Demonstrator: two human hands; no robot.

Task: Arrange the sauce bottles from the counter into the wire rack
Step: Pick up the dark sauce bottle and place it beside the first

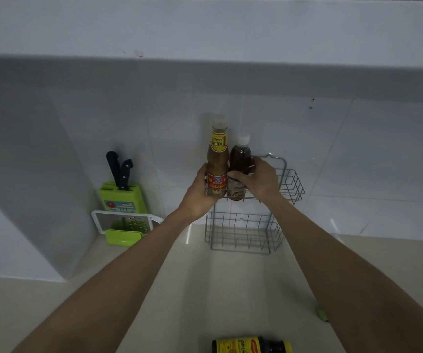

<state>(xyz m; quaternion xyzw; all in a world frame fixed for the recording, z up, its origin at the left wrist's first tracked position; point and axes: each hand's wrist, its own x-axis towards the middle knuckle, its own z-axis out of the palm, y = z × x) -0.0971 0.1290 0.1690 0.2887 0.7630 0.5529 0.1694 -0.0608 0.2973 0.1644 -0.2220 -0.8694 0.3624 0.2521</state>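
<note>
A two-tier grey wire rack (290, 186) hangs on the tiled wall. In its upper tier, at the left end, a tall bottle of light brown sauce (217, 159) with a yellow neck label stands upright. Beside it on the right is a shorter dark sauce bottle (239, 161) with a white cap. My left hand (200, 192) wraps the tall bottle's lower part from the left. My right hand (258, 178) grips the dark bottle's body from the right. A dark bottle with a yellow label (251, 345) lies on its side on the counter at the bottom edge.
A green knife block (122, 197) with two black-handled knives stands in the left corner, with a white-framed grater (128, 222) leaning on a green holder in front. The rack's lower tier (243, 235) holds nothing. A small green object (322, 314) lies on the counter beside my right forearm.
</note>
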